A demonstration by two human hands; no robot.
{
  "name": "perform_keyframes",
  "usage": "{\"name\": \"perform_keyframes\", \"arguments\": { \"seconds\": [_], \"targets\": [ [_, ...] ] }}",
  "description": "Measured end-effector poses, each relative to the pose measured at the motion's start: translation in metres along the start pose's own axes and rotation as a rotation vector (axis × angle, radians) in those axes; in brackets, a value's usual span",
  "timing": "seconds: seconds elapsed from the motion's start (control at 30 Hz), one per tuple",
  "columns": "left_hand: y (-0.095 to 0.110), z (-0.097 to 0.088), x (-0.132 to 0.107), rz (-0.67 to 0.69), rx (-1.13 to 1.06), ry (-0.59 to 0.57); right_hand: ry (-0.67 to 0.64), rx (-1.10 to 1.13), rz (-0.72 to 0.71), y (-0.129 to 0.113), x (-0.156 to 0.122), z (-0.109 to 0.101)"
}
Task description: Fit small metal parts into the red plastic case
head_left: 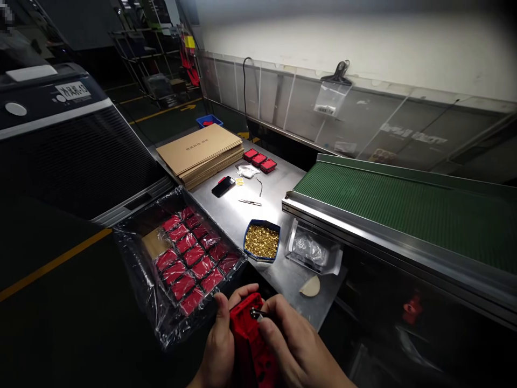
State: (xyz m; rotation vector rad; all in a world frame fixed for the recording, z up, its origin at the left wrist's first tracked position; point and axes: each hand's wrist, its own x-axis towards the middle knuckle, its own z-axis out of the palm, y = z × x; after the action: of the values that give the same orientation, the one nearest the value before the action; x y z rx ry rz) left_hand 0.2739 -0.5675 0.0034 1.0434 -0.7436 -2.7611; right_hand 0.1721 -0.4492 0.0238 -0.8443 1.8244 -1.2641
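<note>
My left hand [218, 345] is wrapped around a red plastic housing [246, 337] at the bottom centre, its thumb pointing up along the side. Over the housing's upper end, my right hand [297, 339] pinches a small dark metal piece [254, 312], whose exact kind I cannot make out. That piece touches or hovers just above the red plastic. Beyond the hands stands a blue tray [245, 235] full of small brass-coloured parts [262, 241]. To the left, a box [139, 291] lined with clear plastic holds rows of red and black blocks [194, 256].
A metal table [226, 215] carries stacked cardboard [200, 151], a phone [223, 186], a thin pen-like tool [250, 202], several red blocks [259, 160] and a tray of clear bags [311, 248]. A green conveyor [383, 207] borders the right side, a dark machine [68, 145] the left.
</note>
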Motion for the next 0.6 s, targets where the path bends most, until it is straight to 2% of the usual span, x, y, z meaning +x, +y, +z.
{"name": "perform_keyframes", "arguments": {
  "seconds": [0.17,0.33,0.6],
  "targets": [
    [0.002,0.004,-0.003,0.053,0.048,0.026,-0.071,-0.029,0.006,-0.002,0.002,0.006],
    [0.001,0.003,-0.005,0.086,0.094,0.065,-0.025,-0.026,0.037,-0.004,0.003,0.012],
    [-0.001,0.003,-0.006,0.071,0.083,0.05,-0.041,0.084,0.078,-0.007,0.004,0.012]
  ]
}}
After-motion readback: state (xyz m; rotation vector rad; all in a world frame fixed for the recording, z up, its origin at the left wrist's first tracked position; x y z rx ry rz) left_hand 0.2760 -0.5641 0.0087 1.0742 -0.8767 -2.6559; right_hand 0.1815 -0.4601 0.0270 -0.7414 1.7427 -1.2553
